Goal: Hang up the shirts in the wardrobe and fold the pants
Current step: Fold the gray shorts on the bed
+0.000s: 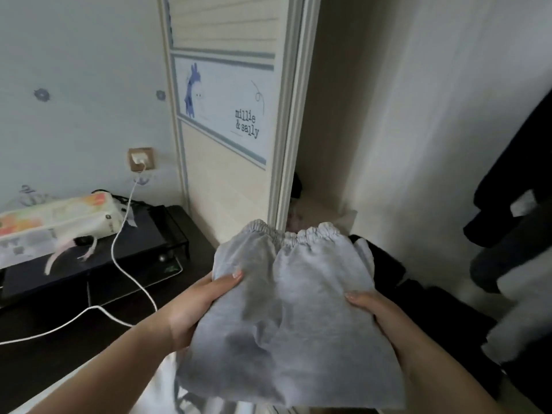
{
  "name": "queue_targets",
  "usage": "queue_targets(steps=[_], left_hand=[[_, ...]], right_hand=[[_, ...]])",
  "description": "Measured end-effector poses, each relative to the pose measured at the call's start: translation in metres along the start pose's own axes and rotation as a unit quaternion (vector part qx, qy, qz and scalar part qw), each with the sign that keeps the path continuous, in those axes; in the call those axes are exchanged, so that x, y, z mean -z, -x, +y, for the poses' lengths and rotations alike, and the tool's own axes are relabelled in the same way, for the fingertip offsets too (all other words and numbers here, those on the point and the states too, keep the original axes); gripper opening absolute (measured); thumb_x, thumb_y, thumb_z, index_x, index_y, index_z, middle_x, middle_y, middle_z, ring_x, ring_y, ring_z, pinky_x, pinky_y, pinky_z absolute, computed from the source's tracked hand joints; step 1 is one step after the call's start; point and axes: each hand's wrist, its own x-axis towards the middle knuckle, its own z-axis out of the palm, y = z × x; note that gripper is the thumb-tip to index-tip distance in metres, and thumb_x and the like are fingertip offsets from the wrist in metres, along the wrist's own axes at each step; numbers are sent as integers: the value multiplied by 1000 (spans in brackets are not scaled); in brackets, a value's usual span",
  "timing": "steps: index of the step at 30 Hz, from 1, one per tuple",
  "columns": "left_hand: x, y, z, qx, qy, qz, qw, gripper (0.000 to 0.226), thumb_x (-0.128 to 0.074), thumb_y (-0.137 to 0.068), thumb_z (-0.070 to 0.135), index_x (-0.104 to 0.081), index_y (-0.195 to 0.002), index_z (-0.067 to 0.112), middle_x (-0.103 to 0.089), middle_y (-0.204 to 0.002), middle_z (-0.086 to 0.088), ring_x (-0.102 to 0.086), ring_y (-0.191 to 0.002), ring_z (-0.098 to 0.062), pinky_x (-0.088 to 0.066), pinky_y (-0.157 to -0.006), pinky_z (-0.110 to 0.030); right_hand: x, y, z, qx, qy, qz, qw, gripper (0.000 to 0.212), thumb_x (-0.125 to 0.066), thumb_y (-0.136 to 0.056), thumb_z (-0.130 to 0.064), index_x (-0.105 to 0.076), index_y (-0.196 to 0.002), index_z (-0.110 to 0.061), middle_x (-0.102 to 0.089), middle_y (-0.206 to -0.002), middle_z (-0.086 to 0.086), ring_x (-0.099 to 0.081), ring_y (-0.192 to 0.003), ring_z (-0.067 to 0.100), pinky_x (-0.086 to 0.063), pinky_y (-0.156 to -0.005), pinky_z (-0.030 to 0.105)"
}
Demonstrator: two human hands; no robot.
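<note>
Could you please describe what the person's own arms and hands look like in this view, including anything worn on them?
Both forearms are bare as far as the frame shows: no sleeves, watch or bracelet in sight. No rings or gloves show on the left hand or the right hand. The visible fingernails are short and look unpainted, though the picture is slightly soft.

Pale blue wall [74,55], cream sliding wardrobe door [227,115], dark desk [74,339], wall socket [141,159]

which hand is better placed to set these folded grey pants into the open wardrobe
Right, probably. The right hand grips the grey pants on the side nearest the wardrobe opening; the left hand is beside the desk.
</note>
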Motion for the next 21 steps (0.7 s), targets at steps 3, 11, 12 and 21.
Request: queue_targets(steps=[3,11,12,21], left_hand=[[-16,-54,13,37,-52,-52,997,50,-67,-84,32,-54,-127,10,-67,-116,-19,-66,-105,-36,-58,-78,-40],[-56,-181,3,154,-209,-119,958,69,-85,-57,50,-58,-115,23,-73,-104,-8,-70,-96,-29,-55,-87,-40],[-61,-194,-4,172,-223,-123,952,78,-87,-55,52,-57,-120,21,-71,-110,-9,-68,-101,-30,-52,-94,-44],[-107,-291,-71,223,-241,-148,933,43,-69,-84,32,-56,-123,20,-75,-94,1,-72,-84,-14,-56,-65,-25]], right_hand=[[21,-30,-2,-21,-18,58,998,12,-62,-85,-15,-65,-97,-15,-74,-81,12,-72,-69,29,-55,-51,30],[66,-83,31,-57,-95,142,984,41,-66,-77,-20,-59,-118,-15,-74,-96,12,-71,-86,30,-55,-67,35],[73,-87,36,-71,-104,145,981,43,-68,-74,-21,-60,-116,-15,-74,-96,12,-71,-85,29,-55,-66,34],[142,-139,69,-82,-194,159,964,61,-73,-59,-25,-55,-117,-26,-73,-105,4,-69,-96,26,-55,-75,37]])
